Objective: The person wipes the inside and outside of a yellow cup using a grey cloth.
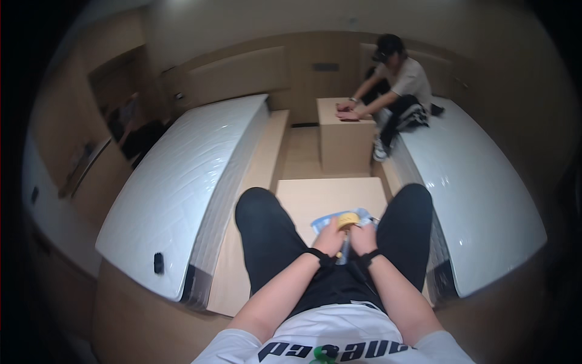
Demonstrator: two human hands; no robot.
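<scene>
Between my thighs, my left hand [330, 238] and my right hand [363, 237] are close together, fingers curled around a yellow band-like object [348, 220] that looks like a roll of tape. Dark marks run along its face. Behind it lies a light blue and clear plastic packet [323, 221], partly covered by my hands. More of a clear bluish material hangs below, between my wrists. My fingertips are mostly hidden. A pale wooden tabletop [327, 193] is just beyond my hands.
Plastic-wrapped mattresses flank me on the left [182, 182] and right [477, 195]. A small black object [158, 263] rests on the left one. Ahead, a person [411, 82] sits by a wooden cabinet [345, 145], both hands on reddish items there. A mirror-like panel [132, 104] stands left.
</scene>
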